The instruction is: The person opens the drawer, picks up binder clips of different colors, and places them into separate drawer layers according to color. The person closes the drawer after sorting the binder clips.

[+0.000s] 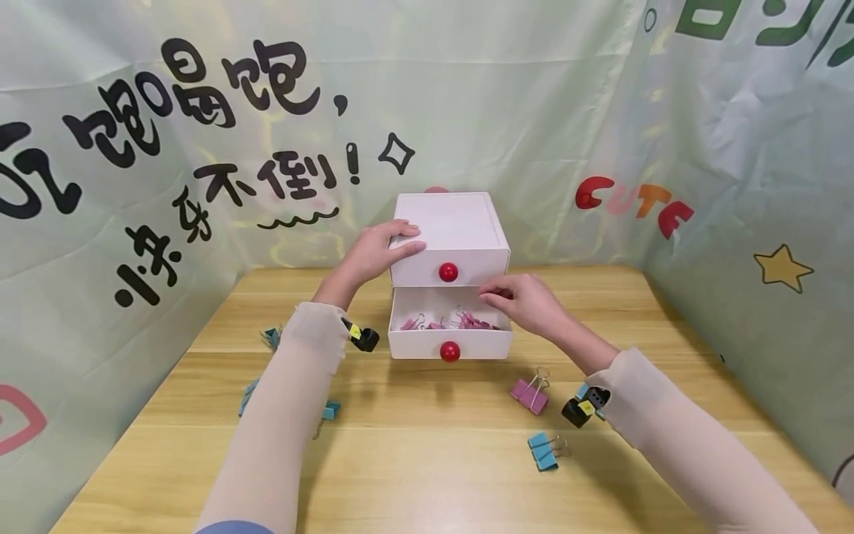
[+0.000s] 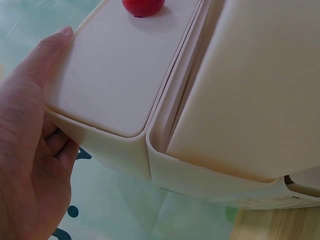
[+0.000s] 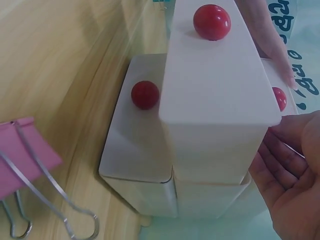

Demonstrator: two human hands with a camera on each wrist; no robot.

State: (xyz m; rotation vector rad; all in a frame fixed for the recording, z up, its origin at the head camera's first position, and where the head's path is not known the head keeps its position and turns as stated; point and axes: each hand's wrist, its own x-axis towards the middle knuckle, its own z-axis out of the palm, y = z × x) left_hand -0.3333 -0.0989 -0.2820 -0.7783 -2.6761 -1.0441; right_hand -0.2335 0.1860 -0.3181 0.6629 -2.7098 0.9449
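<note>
A white drawer cabinet with red knobs stands at the back of the table. One drawer is pulled out, and several pink binder clips lie in it. My left hand rests on the cabinet's upper left corner, fingers on top and thumb along the front edge. At the right rim of the pulled-out drawer is my right hand, fingers loosely bent. No clip shows between its fingers in the right wrist view. Below this drawer, a closed drawer appears in the right wrist view.
On the table, a pink binder clip and a blue binder clip lie at the right. More blue clips are at the left, partly behind my left arm. A printed cloth hangs behind and at both sides.
</note>
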